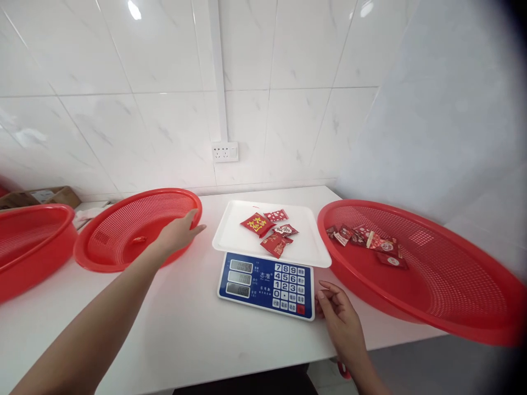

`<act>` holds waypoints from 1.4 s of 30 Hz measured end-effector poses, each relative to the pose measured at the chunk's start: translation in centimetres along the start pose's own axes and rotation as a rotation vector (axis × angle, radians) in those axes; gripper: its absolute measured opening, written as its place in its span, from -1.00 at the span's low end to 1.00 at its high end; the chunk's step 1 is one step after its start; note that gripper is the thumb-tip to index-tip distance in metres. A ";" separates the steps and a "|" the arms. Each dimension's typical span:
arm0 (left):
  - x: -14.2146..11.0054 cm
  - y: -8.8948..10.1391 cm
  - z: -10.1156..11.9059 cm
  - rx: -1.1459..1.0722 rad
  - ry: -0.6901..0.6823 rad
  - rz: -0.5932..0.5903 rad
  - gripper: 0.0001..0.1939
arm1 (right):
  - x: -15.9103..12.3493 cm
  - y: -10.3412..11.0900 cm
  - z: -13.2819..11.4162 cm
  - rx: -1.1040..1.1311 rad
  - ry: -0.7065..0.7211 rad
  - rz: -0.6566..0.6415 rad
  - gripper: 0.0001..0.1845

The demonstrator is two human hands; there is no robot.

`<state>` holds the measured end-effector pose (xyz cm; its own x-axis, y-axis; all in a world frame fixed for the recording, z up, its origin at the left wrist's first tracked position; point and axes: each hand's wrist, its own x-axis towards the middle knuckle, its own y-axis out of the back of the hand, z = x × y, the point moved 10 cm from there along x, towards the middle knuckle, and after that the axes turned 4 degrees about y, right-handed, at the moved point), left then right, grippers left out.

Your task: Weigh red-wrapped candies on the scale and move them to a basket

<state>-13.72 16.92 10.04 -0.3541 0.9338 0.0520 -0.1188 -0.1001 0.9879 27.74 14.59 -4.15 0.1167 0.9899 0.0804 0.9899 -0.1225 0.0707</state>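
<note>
A blue-faced electronic scale (267,285) stands mid-table with a white weighing tray (234,233) on top. Several red snack packets (269,230) lie on the tray. My left hand (178,233) reaches out flat over the rim of a red mesh basket (107,258), fingers stretched and empty; one small red packet (139,240) lies inside that basket. My right hand (340,312) rests on the table at the scale's front right corner, fingers loosely curled, holding nothing, fingertips touching the scale's edge.
A large red mesh basket (453,307) on the right holds several red packets (370,241) and overhangs the table edge. A third red basket (28,258) sits far left, cardboard boxes (45,196) behind it. A wall socket (224,152) is above the white table (185,323).
</note>
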 end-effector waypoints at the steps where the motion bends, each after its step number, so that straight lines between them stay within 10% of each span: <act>1: 0.0 -0.1 1.3 0.000 -0.015 0.003 -0.34 | 0.0 0.0 0.0 -0.001 0.001 -0.001 -0.49; 7: -0.2 1.5 11.3 -0.005 -0.329 0.075 -0.47 | -0.1 -0.1 0.0 0.003 0.009 -0.001 -0.49; 16: -1.1 -3.8 21.5 0.097 -0.826 -0.303 -0.33 | 0.0 0.0 -0.1 0.032 0.024 0.014 -0.50; 25: -0.8 -0.6 18.6 0.022 -0.708 -0.161 -0.33 | -0.1 -0.1 -0.6 0.017 0.050 -0.007 -0.53; 31: 0.0 4.9 9.3 0.020 -0.395 0.056 -0.41 | -0.1 -0.1 -0.5 0.036 0.014 -0.016 -0.50; 35: 0.7 4.8 4.4 0.077 -0.252 0.006 -0.45 | 0.0 -0.1 -0.5 0.058 -0.006 -0.001 -0.49; 38: 0.7 4.0 5.4 0.096 -0.268 -0.014 -0.43 | 0.0 -0.1 -0.6 0.064 -0.008 -0.001 -0.50; 42: 0.4 2.2 12.7 0.051 -0.468 -0.059 -0.45 | -0.1 -0.1 -0.8 0.054 -0.004 -0.005 -0.49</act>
<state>-2.32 21.43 14.10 0.1098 0.9929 0.0448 -0.0765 -0.0365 0.9964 27.60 14.43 -3.38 0.1116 0.9908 0.0763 0.9934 -0.1133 0.0177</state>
